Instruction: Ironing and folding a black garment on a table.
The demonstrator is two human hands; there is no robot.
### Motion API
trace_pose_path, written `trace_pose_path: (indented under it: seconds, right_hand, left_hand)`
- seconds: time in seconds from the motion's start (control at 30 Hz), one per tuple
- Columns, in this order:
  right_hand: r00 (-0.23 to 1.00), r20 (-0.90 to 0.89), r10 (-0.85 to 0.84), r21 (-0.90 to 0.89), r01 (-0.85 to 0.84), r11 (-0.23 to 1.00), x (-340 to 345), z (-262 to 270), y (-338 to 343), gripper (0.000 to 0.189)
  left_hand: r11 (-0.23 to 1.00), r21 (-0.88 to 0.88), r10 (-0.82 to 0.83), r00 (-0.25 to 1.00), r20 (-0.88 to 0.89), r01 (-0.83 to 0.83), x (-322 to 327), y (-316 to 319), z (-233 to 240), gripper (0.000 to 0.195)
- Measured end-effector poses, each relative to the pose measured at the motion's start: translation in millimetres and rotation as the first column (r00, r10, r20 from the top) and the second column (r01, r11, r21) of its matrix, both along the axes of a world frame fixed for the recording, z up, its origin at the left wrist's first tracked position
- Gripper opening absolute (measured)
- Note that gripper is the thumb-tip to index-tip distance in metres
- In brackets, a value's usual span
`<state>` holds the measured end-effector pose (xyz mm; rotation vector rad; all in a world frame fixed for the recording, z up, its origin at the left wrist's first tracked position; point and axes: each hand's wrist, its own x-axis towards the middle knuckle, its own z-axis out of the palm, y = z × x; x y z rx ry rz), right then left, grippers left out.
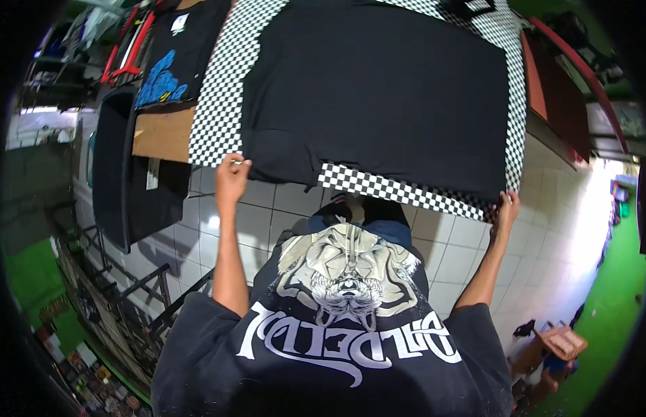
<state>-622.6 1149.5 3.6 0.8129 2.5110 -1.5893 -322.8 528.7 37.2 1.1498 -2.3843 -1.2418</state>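
A large piece of plain black fabric (pixel 380 99), perhaps a garment, lies spread over a table with a black-and-white checkered cover (pixel 218 114). My left hand (pixel 232 180) pinches the fabric's near left corner, just past the table's edge. At the near right corner, my right hand (pixel 505 211) grips the fabric between thumb and fingers. Its near edge sags in folds on the left, hanging over the table edge. Towards the middle and right, a strip of the checkered cover shows in front of it.
To the left, a folded black T-shirt (pixel 177 62) with a blue print rests on a brown surface (pixel 164 134). Below that stands a black plastic bin (pixel 114 172). Metal frames (pixel 140 286) occupy the lower left. A person (pixel 542 354) is at the lower right.
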Motion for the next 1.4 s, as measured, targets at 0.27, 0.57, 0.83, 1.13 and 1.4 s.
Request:
trace_pose_path:
  seconds: [0.27,0.57,0.83,1.13,1.4]
  right_hand:
    - [0.997,-0.016,0.075,-0.349,-0.076,0.934,-66,62,-7,0.020]
    - [0.990,-0.115,-0.087,-0.429,0.029,0.903,-143,51,-66,0.042]
    - [0.889,-0.353,0.290,0.541,-0.059,0.839,-78,4,-60,0.040]
    - [0.186,-0.485,0.855,0.527,-0.718,0.455,-33,65,-377,0.031]
    - [-0.264,-0.110,0.958,0.599,-0.787,-0.148,-59,56,-503,0.026]
  left_hand:
    - [0.694,0.698,0.454,0.859,-0.236,-0.176,-132,-77,56,0.040]
    - [0.893,-0.297,0.231,0.910,-0.344,-0.339,-240,-93,73,0.034]
    - [0.927,-0.281,0.241,0.968,-0.069,-0.250,-145,-53,-16,0.030]
    - [0.903,-0.399,0.157,0.987,-0.040,-0.160,-150,-42,-24,0.043]
    - [0.965,-0.208,0.163,0.987,0.003,-0.159,-150,-57,-11,0.045]
